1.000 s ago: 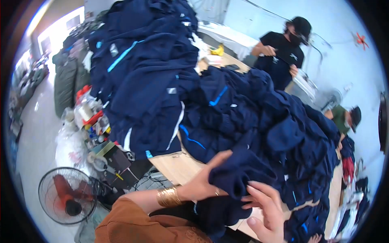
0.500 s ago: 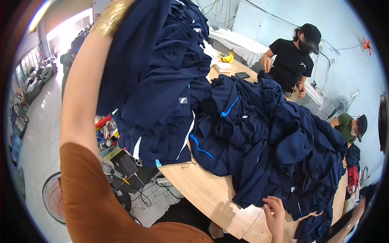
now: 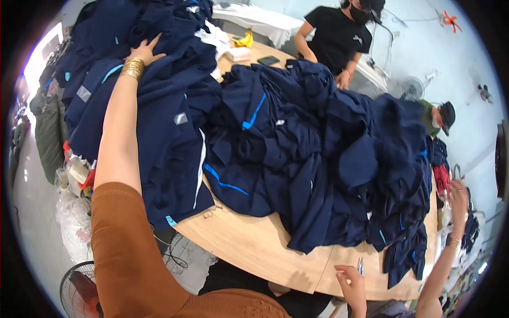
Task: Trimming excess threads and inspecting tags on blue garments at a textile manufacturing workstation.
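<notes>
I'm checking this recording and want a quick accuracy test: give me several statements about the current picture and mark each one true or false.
1. The person's left hand is spread on a pile of dark blue garments. True.
2. The person's right hand is buried deep in the garments. False: it is in plain sight over the near part of the table.
3. A dark phone lies on the table, beyond part of the garments. True.
4. The co-worker across the table wears a white top. False: it is a black top.
5. Yellow bananas are toward the far side of the table. True.
</notes>
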A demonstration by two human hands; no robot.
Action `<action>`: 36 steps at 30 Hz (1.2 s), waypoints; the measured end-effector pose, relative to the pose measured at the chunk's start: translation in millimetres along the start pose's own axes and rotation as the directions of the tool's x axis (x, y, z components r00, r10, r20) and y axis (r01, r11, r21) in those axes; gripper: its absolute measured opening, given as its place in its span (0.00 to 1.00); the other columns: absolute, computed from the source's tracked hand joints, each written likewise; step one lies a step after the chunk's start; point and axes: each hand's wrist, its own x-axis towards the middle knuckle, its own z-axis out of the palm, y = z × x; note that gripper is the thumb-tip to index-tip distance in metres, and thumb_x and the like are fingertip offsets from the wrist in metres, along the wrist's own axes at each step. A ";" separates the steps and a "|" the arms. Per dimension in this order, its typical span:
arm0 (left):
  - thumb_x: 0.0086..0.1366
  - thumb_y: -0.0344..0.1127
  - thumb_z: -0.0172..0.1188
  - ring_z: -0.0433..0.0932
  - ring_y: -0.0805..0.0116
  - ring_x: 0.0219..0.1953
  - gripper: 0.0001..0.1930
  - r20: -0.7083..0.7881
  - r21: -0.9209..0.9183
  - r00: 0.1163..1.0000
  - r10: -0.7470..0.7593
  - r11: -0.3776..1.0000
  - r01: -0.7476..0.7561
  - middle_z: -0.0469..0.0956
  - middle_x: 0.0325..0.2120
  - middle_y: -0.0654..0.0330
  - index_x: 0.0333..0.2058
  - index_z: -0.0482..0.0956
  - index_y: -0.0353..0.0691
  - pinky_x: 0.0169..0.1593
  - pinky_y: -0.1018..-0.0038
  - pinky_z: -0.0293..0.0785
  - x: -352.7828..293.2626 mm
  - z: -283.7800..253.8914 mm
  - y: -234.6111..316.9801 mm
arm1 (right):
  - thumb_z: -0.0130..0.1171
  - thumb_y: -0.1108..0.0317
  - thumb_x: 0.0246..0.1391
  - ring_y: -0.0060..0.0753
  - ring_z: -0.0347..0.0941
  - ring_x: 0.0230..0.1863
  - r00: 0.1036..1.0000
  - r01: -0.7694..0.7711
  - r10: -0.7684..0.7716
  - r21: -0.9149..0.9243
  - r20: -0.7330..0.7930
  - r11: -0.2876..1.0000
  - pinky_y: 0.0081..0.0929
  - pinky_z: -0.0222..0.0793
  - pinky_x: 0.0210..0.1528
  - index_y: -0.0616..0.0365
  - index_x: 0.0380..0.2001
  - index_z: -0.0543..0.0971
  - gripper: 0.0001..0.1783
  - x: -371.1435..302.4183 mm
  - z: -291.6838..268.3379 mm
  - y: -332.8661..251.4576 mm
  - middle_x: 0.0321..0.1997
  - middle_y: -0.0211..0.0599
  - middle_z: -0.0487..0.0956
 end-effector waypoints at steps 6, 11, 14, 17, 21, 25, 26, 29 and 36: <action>0.49 0.63 0.56 0.43 0.34 0.62 0.40 0.005 -0.019 0.999 -0.034 0.999 0.035 0.44 0.64 0.59 0.59 0.44 0.81 0.54 0.32 0.44 20.4 0.5 -11.9 | 0.53 0.73 0.51 0.30 0.74 0.33 0.995 -0.094 0.092 0.042 0.045 0.995 0.21 0.68 0.35 0.62 0.37 0.76 0.10 -24.2 0.6 24.6 0.34 0.40 0.78; 0.51 0.54 0.59 0.54 0.48 0.61 0.37 -0.227 0.027 0.974 -0.007 1.000 0.013 0.54 0.59 0.55 0.60 0.52 0.67 0.52 0.33 0.49 -26.4 -27.0 24.9 | 0.52 0.72 0.52 0.29 0.75 0.34 0.964 -0.255 0.263 0.144 -0.040 0.956 0.20 0.69 0.37 0.62 0.38 0.76 0.10 -50.7 -7.1 55.1 0.34 0.40 0.78; 0.52 0.43 0.59 0.62 0.51 0.56 0.30 -0.571 0.013 0.815 0.101 0.993 -0.114 0.61 0.54 0.55 0.55 0.61 0.58 0.52 0.46 0.59 -52.8 -28.1 39.9 | 0.53 0.72 0.52 0.33 0.74 0.32 0.970 -0.203 0.205 0.030 -0.129 0.979 0.23 0.69 0.35 0.63 0.36 0.76 0.09 -52.8 -9.0 78.1 0.32 0.40 0.77; 0.51 0.35 0.56 0.70 0.54 0.45 0.16 -0.829 -0.063 0.475 0.296 0.794 -0.605 0.73 0.41 0.54 0.42 0.73 0.45 0.47 0.62 0.67 -122.8 -43.4 109.1 | 0.53 0.74 0.49 0.45 0.71 0.39 0.957 -0.240 0.223 -0.075 -0.184 0.968 0.32 0.67 0.40 0.61 0.39 0.74 0.12 -54.1 -11.4 97.3 0.37 0.44 0.75; 0.50 0.32 0.58 0.74 0.56 0.28 0.09 -0.427 -0.685 0.718 0.549 0.322 -0.654 0.73 0.23 0.52 0.27 0.72 0.33 0.32 0.69 0.71 -270.0 9.0 220.9 | 0.55 0.73 0.46 0.53 0.60 0.54 0.893 -0.224 0.066 -0.311 -0.446 0.924 0.41 0.57 0.54 0.59 0.50 0.66 0.24 -48.3 12.4 152.2 0.54 0.50 0.63; 0.52 0.41 0.64 0.74 0.69 0.23 0.17 0.050 -0.912 0.931 0.363 0.396 -0.106 0.73 0.18 0.57 0.29 0.71 0.32 0.32 0.75 0.72 -321.3 84.3 226.1 | 0.56 0.71 0.45 0.55 0.57 0.57 0.840 -0.195 0.015 -0.275 -0.543 0.941 0.41 0.55 0.57 0.59 0.52 0.64 0.28 -17.3 33.5 170.7 0.56 0.52 0.60; 0.52 0.41 0.64 0.74 0.69 0.23 0.17 0.032 -0.915 0.929 0.369 0.385 -0.121 0.73 0.18 0.57 0.29 0.71 0.32 0.32 0.75 0.72 -325.1 88.2 232.4 | 0.57 0.71 0.45 0.55 0.56 0.57 0.801 -0.217 -0.004 -0.297 -0.599 0.930 0.41 0.54 0.57 0.60 0.53 0.63 0.29 -12.3 35.2 177.4 0.57 0.53 0.59; 0.51 0.41 0.65 0.69 0.77 0.21 0.16 0.223 -0.924 0.937 0.268 0.365 0.116 0.73 0.16 0.62 0.21 0.72 0.34 0.28 0.78 0.67 -328.7 92.5 249.1 | 0.56 0.70 0.45 0.54 0.56 0.58 0.782 -0.222 0.054 -0.196 -0.622 0.955 0.42 0.53 0.58 0.61 0.53 0.63 0.29 -4.0 41.0 190.9 0.57 0.53 0.60; 0.54 0.42 0.62 0.63 0.80 0.18 0.14 0.172 -0.968 0.900 0.400 0.239 0.079 0.68 0.14 0.69 0.18 0.73 0.39 0.23 0.79 0.59 -317.3 76.6 256.2 | 0.55 0.72 0.46 0.52 0.57 0.56 0.763 -0.178 0.052 -0.131 -0.645 0.975 0.41 0.51 0.59 0.65 0.52 0.63 0.28 6.2 47.3 196.2 0.56 0.51 0.62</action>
